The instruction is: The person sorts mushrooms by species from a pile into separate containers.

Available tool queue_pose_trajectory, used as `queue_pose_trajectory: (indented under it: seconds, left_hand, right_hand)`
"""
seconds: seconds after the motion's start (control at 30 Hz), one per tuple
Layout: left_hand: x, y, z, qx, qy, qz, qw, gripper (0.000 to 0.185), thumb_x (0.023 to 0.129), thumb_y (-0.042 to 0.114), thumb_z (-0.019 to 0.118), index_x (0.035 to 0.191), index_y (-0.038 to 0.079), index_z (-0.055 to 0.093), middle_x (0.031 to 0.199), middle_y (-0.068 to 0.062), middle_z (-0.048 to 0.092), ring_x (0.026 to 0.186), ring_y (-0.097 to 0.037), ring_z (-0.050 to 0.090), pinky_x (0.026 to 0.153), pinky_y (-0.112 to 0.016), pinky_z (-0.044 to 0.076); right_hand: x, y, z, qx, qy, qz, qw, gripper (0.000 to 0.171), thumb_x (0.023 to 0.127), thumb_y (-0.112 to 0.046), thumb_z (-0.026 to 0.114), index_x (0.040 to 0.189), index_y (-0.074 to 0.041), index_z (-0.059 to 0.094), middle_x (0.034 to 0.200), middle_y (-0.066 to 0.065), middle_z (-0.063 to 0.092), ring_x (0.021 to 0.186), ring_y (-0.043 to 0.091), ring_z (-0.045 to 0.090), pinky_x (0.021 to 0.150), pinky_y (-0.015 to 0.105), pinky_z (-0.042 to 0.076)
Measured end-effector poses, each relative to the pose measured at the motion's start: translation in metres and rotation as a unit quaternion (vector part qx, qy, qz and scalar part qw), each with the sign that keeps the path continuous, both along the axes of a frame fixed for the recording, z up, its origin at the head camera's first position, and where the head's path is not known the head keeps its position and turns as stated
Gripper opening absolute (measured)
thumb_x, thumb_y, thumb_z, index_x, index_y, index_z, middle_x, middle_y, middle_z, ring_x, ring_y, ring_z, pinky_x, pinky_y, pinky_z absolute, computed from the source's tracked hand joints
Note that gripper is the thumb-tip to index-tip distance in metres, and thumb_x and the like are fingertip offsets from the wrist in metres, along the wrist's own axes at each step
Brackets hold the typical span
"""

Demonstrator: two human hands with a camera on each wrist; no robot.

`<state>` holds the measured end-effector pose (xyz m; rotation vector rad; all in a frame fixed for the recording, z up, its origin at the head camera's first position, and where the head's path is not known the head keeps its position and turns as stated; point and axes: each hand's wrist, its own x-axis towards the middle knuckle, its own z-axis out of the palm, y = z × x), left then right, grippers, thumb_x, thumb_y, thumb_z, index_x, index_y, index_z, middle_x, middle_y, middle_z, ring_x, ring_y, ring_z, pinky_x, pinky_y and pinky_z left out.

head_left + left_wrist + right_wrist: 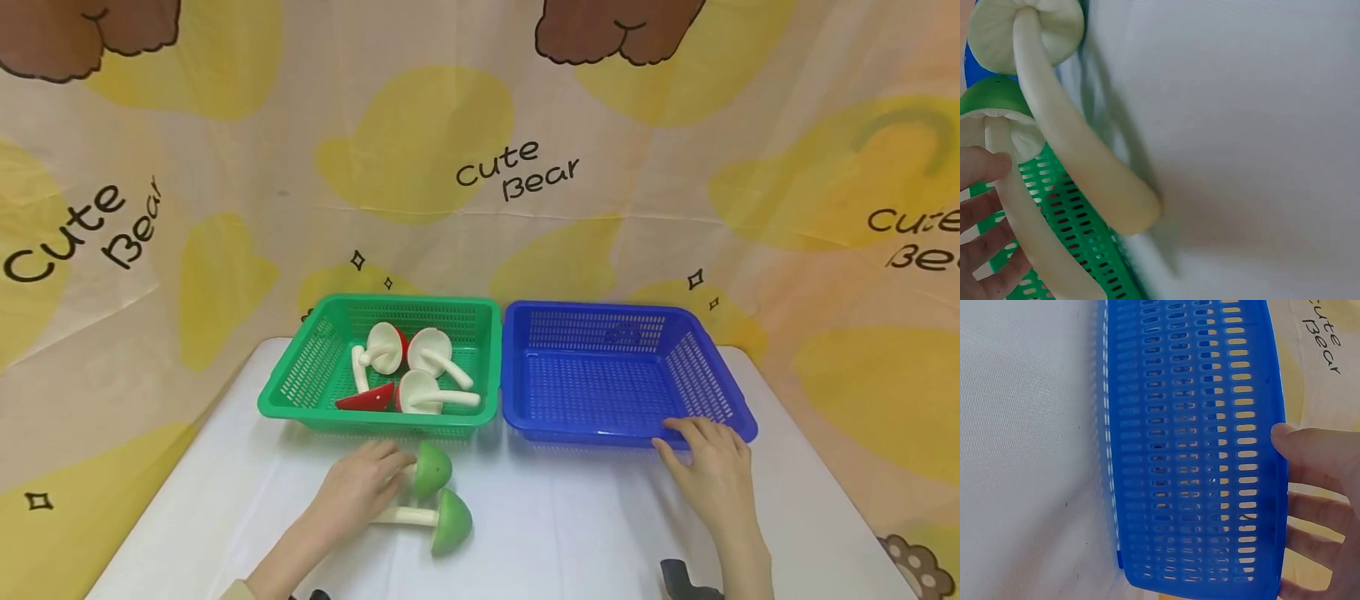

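Note:
Two toy mushrooms with green caps lie on the white tabletop before the green basket. My left hand [360,492] holds the pale stem of the farther green mushroom [432,469], thumb on its near side in the left wrist view. The nearer green mushroom [452,523] lies beside it, its stem [1085,156] curving across the left wrist view. On the right, my right hand [712,471] grips the front rim of the blue basket [592,435] near its right corner. In the right wrist view, the thumb [1284,432] meets the rim and the fingers reach beyond it.
The green basket [300,408] stands left of the blue one, their sides close together. Several red-capped toy mushrooms [431,354] lie in it. A printed cloth [420,183] hangs behind the table [517,542]. Dark objects [678,579] show at the bottom edge near both forearms.

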<state>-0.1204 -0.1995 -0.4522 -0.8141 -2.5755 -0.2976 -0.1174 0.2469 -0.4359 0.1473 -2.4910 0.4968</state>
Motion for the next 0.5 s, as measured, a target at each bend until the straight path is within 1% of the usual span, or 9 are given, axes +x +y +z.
queue_pose_trajectory:
  seconds: [0.1, 0.23, 0.33, 0.5]
  left_hand:
    - [-0.001, 0.004, 0.007, 0.002, 0.004, -0.009, 0.9999, 0.029, 0.069, 0.009, 0.081, 0.095, 0.019, 0.071, 0.085, 0.011, 0.06, 0.078, -0.008, 0.055, 0.062, -0.021, 0.049]
    - [-0.002, 0.014, 0.017, 0.01, -0.004, -0.018, 0.9998, 0.03, 0.071, 0.01, 0.081, 0.096, 0.022, 0.071, 0.085, 0.013, 0.059, 0.076, -0.006, 0.052, 0.062, -0.019, 0.047]
    - [-0.002, 0.025, 0.026, 0.024, -0.016, -0.032, 0.9991, 0.029, 0.073, 0.011, 0.079, 0.097, 0.025, 0.07, 0.084, 0.015, 0.058, 0.075, -0.003, 0.051, 0.063, -0.017, 0.047]
    - [0.0, 0.046, 0.042, 0.041, -0.045, -0.053, 0.9967, 0.025, 0.078, 0.014, 0.075, 0.099, 0.024, 0.07, 0.087, 0.015, 0.061, 0.081, -0.003, 0.055, 0.066, -0.018, 0.05]
  right_hand:
    - [-0.001, 0.0, -0.001, 0.0, 0.001, -0.001, 1.0, 0.029, 0.075, -0.017, 0.078, 0.099, -0.005, 0.069, 0.099, 0.017, 0.068, 0.101, 0.042, 0.055, 0.092, 0.064, 0.034]
    - [-0.002, 0.0, -0.001, 0.001, 0.008, -0.001, 1.0, 0.029, 0.074, -0.017, 0.078, 0.098, -0.005, 0.069, 0.099, 0.017, 0.068, 0.1, 0.042, 0.056, 0.091, 0.064, 0.035]
    - [-0.002, 0.0, -0.001, 0.002, 0.014, -0.001, 1.0, 0.029, 0.073, -0.017, 0.079, 0.098, -0.005, 0.069, 0.098, 0.017, 0.068, 0.1, 0.042, 0.056, 0.09, 0.063, 0.035]
    - [-0.002, 0.0, -0.001, 0.003, 0.012, -0.002, 1.0, 0.029, 0.073, -0.016, 0.079, 0.098, -0.005, 0.069, 0.098, 0.017, 0.068, 0.099, 0.041, 0.056, 0.09, 0.064, 0.035]
